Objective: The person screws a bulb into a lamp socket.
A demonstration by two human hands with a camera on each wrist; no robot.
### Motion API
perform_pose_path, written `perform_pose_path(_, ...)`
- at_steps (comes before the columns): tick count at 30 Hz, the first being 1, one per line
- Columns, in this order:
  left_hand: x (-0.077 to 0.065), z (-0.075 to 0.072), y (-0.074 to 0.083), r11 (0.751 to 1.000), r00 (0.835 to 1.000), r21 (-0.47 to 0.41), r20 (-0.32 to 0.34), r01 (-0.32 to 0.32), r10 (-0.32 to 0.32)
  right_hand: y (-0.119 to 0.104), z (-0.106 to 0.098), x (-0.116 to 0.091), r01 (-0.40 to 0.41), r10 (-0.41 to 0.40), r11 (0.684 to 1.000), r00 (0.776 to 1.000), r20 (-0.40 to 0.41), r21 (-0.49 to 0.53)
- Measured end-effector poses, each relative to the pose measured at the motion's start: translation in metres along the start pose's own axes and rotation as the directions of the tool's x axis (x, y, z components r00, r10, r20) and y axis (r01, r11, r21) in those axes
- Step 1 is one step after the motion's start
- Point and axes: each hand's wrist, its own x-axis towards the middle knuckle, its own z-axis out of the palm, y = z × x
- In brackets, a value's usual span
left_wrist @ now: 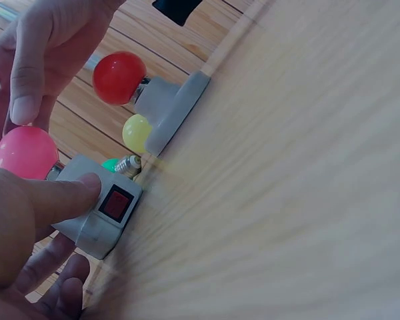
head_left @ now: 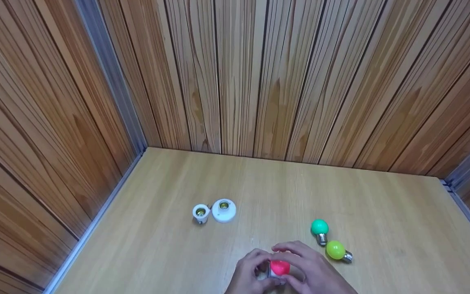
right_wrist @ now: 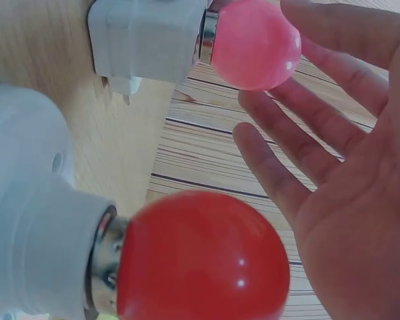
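My left hand (head_left: 249, 272) grips a white plug-in lamp socket (left_wrist: 93, 230) with a red switch; its thumb lies beside the switch in the left wrist view. A pink light bulb (head_left: 280, 268) sits in that socket, a strip of its metal cap showing. My right hand (head_left: 310, 267) has its thumb and fingertips about the bulb's round end. In the right wrist view the other fingers of this hand (right_wrist: 340, 153) are spread. Close by, a red bulb (right_wrist: 203, 257) sits in a white round-based socket (left_wrist: 177, 110); the head view does not show it.
Right of my hands lie a green bulb (head_left: 320, 227) and a yellow bulb (head_left: 335, 250). Farther off to the left stand a small white socket (head_left: 200, 213) and a round white socket (head_left: 224, 210). Wood-panelled walls (head_left: 239, 81) bound the tabletop (head_left: 157, 253).
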Motion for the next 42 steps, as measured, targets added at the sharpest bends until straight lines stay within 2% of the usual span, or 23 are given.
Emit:
perform_pose_path(5,0.000,0.000,0.000,0.999,1.000,-0.022,0.005,0.024,-0.024,0.001,0.002,0.000,0.039,-0.038,0.999,0.999,-0.023,0.025)
perform_pose_path(12,0.001,0.000,0.000,0.998,0.998,-0.024,0.015,0.056,-0.056,0.002,0.002,0.000,0.004,-0.004,0.998,1.000,-0.003,0.057)
perform_pose_path(17,0.001,0.000,0.001,0.996,0.997,-0.028,0.013,0.080,-0.080,0.000,0.005,0.002,0.007,-0.007,1.000,0.999,-0.048,-0.007)
perform_pose_path(20,0.001,0.000,0.001,0.996,0.997,-0.029,0.009,0.082,-0.082,-0.002,0.006,0.003,-0.018,0.015,0.999,0.998,-0.066,-0.049)
perform_pose_path(23,0.001,0.000,0.001,0.997,0.997,-0.027,0.001,0.072,-0.072,-0.004,0.008,0.004,-0.064,0.058,0.995,0.995,-0.078,-0.080)
perform_pose_path(27,0.001,0.001,0.000,0.999,0.999,-0.002,-0.013,0.032,-0.032,-0.006,0.011,0.005,-0.089,0.076,0.990,0.990,-0.119,-0.111)
perform_pose_path(35,0.001,0.000,-0.003,1.000,1.000,-0.011,-0.003,0.021,-0.021,-0.009,0.009,0.007,-0.218,0.217,0.975,0.976,-0.025,-0.051)
perform_pose_path(40,0.001,0.000,-0.002,0.999,0.999,-0.022,0.003,0.047,-0.047,-0.009,0.005,0.006,-0.225,0.225,0.974,0.974,0.001,-0.034)
perform_pose_path(42,0.002,-0.001,-0.001,0.998,0.999,-0.022,0.006,0.054,-0.054,-0.008,0.003,0.006,-0.211,0.211,0.977,0.977,-0.014,-0.038)
